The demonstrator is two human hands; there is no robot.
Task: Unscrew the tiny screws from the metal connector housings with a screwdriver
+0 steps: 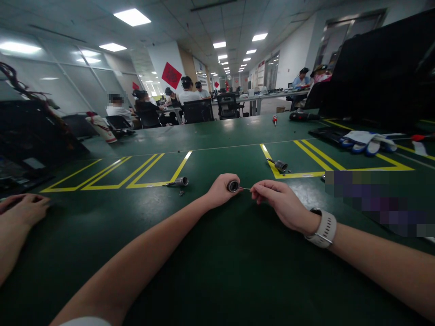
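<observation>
My left hand is closed around a short metal cylinder whose round hollow end faces me. My right hand, with a pale watch on the wrist, pinches a thin metal rod; its far tip reaches the side of the cylinder by my left fingers. Whether the tip sits in a hole there, I cannot tell. A similar metal cylinder with a dark shaft lies to the left, with tiny metal bits near it. Another such cylinder lies to the right, also beside small bits.
Another person's hand rests on the green table at the left. Yellow tape marks boxes. White-and-blue gloves, a black tool and a small red object lie farther back. A large black panel stands right.
</observation>
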